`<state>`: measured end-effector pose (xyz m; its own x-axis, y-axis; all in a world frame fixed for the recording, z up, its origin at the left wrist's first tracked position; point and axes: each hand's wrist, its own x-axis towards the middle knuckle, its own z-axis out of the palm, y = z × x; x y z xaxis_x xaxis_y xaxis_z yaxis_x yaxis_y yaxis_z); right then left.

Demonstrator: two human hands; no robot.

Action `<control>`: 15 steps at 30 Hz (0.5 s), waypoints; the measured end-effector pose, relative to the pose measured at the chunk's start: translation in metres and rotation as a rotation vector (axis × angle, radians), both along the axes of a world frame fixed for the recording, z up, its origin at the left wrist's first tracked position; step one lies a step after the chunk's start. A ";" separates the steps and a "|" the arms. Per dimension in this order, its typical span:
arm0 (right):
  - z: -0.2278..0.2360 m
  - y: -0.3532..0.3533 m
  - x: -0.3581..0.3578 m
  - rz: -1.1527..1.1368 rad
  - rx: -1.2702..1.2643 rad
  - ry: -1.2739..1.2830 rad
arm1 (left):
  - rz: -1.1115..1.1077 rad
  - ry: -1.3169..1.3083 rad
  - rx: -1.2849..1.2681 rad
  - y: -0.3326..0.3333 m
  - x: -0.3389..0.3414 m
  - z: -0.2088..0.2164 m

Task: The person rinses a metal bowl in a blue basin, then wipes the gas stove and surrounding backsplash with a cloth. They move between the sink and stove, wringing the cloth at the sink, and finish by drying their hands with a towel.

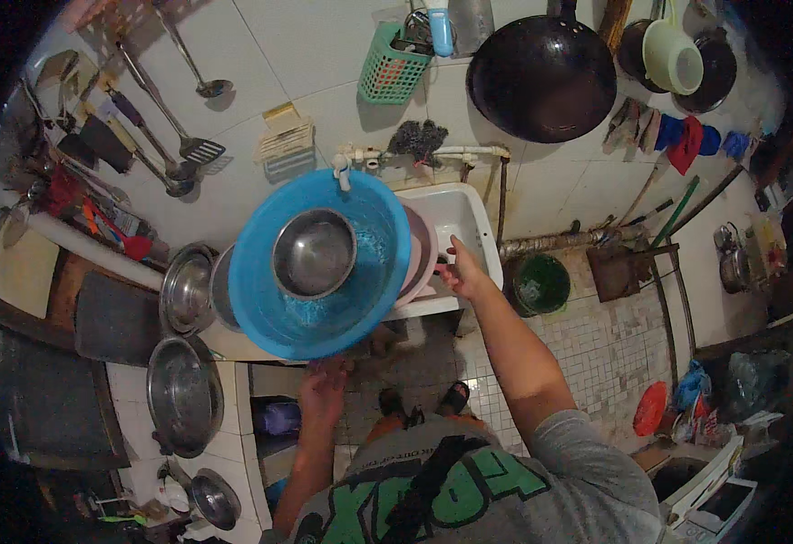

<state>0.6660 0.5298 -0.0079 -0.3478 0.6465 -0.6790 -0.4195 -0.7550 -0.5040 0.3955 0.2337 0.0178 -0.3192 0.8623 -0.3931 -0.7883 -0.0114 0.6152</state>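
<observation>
A large blue plastic basin (383, 299) holds water, and a round metal bowl (315, 254) sits in it. The basin lies beneath the white tap (342, 172), partly over a pink basin (423, 245) and the white sink (482, 231). My left hand (324, 388) is at the blue basin's near edge; its fingertips are hard to make out, so whether it grips the rim does not show. Over the sink, my right hand (461, 272) is beside the pink basin's right rim with its fingers apart. No held thing is visible in it.
Metal basins (185, 396) stand on the counter at left. A black wok (541, 79) and a green basket (394, 65) hang on the tiled wall. Right of the sink, a green bucket (541, 283) stands on the floor. Ladles and a slotted turner (200, 150) hang at left.
</observation>
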 end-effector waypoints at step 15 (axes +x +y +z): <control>0.031 0.024 0.098 -0.142 0.118 -0.297 | -0.073 0.059 -0.101 0.015 0.004 -0.058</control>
<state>0.7636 0.5539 0.0229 -0.0473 0.7543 -0.6548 -0.3383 -0.6289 -0.7000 0.3994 0.2490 -0.0403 -0.2822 0.8411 -0.4615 -0.7470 0.1092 0.6558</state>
